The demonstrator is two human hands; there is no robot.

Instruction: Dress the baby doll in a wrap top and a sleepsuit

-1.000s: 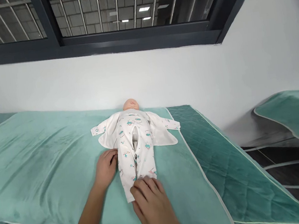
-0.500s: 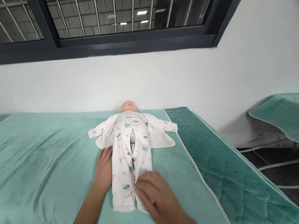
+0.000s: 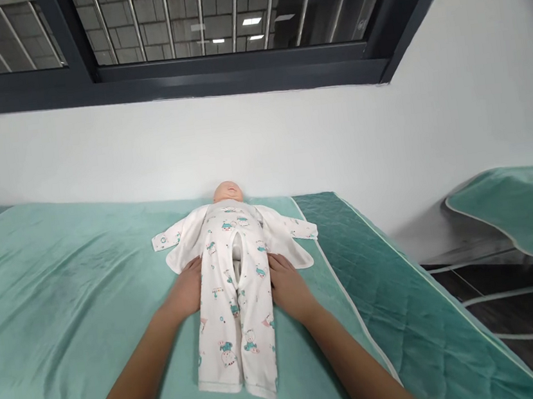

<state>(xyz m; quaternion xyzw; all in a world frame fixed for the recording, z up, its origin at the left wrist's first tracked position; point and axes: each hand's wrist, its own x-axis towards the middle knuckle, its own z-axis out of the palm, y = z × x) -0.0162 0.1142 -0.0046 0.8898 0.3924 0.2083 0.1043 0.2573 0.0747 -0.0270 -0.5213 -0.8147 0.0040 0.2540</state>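
Left hand (image 3: 188,291) and right hand (image 3: 291,289) are set against the trousers (image 3: 216,309), grip cannot be told; likely soft, light, best held at the sides

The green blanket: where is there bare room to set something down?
The widest bare patch of blanket lies left of the left hand; a narrow strip runs between the right hand and the quilted cover. The middle is crowded with doll, shirt, pants and both hands.

Left hand (image 3: 188,291) and right hand (image 3: 290,285) at opposite sides of printed white trousers (image 3: 217,322) on a doll (image 3: 227,192), apparently in contact.
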